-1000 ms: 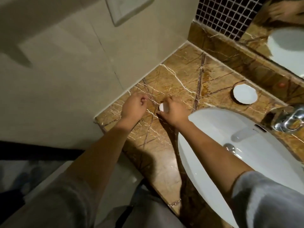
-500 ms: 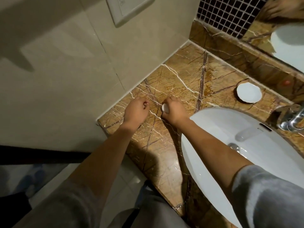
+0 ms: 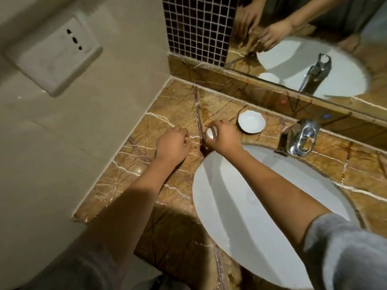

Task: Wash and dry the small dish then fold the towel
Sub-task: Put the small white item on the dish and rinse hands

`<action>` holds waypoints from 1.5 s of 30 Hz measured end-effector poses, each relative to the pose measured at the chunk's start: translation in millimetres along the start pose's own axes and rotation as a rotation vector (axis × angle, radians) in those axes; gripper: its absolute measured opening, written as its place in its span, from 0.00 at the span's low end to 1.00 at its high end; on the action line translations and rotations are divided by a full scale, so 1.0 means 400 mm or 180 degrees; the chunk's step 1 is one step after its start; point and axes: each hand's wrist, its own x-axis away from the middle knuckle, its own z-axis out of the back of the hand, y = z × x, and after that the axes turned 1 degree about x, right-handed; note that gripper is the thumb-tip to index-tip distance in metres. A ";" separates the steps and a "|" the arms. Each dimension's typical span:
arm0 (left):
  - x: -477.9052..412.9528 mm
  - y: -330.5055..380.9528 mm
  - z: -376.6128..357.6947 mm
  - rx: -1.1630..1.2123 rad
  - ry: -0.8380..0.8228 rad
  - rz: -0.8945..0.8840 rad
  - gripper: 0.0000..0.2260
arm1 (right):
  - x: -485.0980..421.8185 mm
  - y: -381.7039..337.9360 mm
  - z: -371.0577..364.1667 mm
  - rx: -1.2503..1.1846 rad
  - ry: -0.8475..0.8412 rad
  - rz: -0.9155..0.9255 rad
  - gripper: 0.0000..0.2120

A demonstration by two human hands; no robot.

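From the head view, a brown marble counter (image 3: pixel 159 126) veined with white and dark lines fills the corner where a plain beige wall (image 3: pixel 73 143) meets a marble backsplash (image 3: pixel 230 84). A white oval sink (image 3: pixel 261 216) is set into the counter toward its right side, and a chrome faucet (image 3: pixel 301 139) stands at the sink's back rim. Above the backsplash a mirror (image 3: pixel 314 38) reflects the basin, the faucet and both hands; to its left is a panel of small dark mosaic tiles (image 3: pixel 196 28). A white wall outlet (image 3: pixel 56 57) sits on the beige wall to the left.

The small dish (image 3: pixel 251 122), white and empty, rests upright on the counter near the back edge, between the faucet and the corner, just behind the sink's rim. The right hand (image 3: pixel 222 137) is just beside the dish without touching it, curled closed around a small white object (image 3: pixel 210 133) at the sink's back-left rim; what that object is cannot be told. The left hand (image 3: pixel 173 145) lies knuckles up on the counter left of the sink, fingers curled under; whether it pinches anything cannot be told. Grey sleeves (image 3: pixel 345 248) are pushed up both forearms.
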 end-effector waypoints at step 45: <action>-0.012 0.331 -0.127 -0.0211 -0.0753 -0.1231 0.11 | 0.294 0.273 0.043 0.0051 0.0744 -0.0800 0.14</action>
